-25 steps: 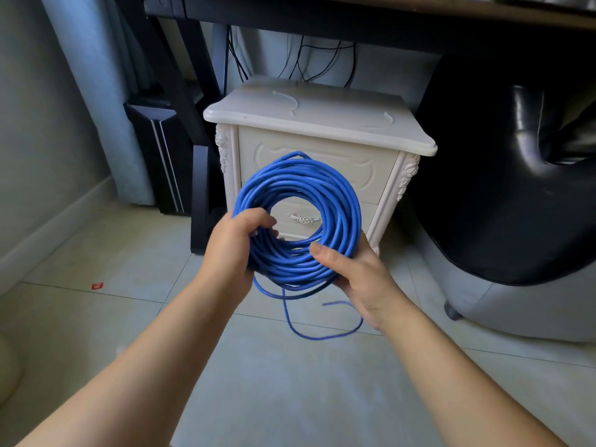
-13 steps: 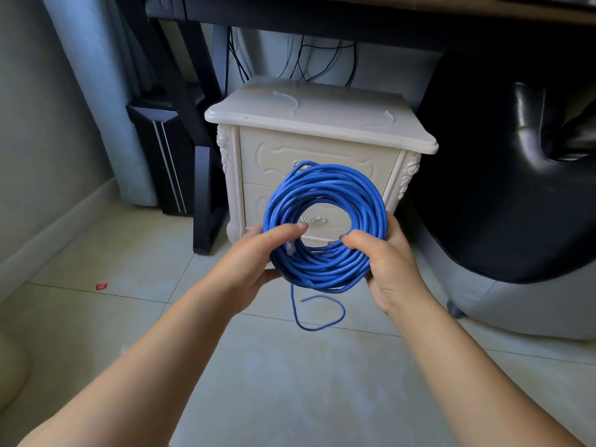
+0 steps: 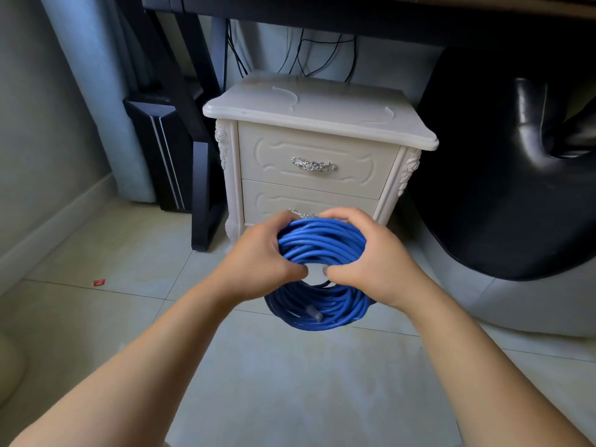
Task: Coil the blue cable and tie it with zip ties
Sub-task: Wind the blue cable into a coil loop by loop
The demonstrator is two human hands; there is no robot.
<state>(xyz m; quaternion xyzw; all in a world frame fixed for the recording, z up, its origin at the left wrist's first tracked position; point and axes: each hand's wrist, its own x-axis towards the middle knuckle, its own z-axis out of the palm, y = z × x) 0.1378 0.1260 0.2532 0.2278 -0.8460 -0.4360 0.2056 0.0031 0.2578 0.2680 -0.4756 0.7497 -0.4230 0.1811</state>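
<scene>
The blue cable [image 3: 319,243] is wound into a thick round coil that I hold in the air over the floor, tilted so its ring faces up toward me. My left hand [image 3: 258,262] grips the coil's left side, with the thumb inside the ring. My right hand [image 3: 377,266] grips its right side the same way, and the two thumbs almost meet in the hole. A clear plug end [image 3: 315,312] lies against the lower part of the coil. No zip ties are in view.
A white two-drawer nightstand [image 3: 316,124] stands just beyond the coil. A black office chair [image 3: 503,188] fills the right side. A black computer tower [image 3: 161,150] and desk leg [image 3: 203,188] stand at the left. Pale floor tiles [image 3: 290,382] lie below.
The coil has dropped lower and tipped from upright to nearly flat. Both hands have shifted to grip its sides. The loose loop that hung below is now gathered into the coil.
</scene>
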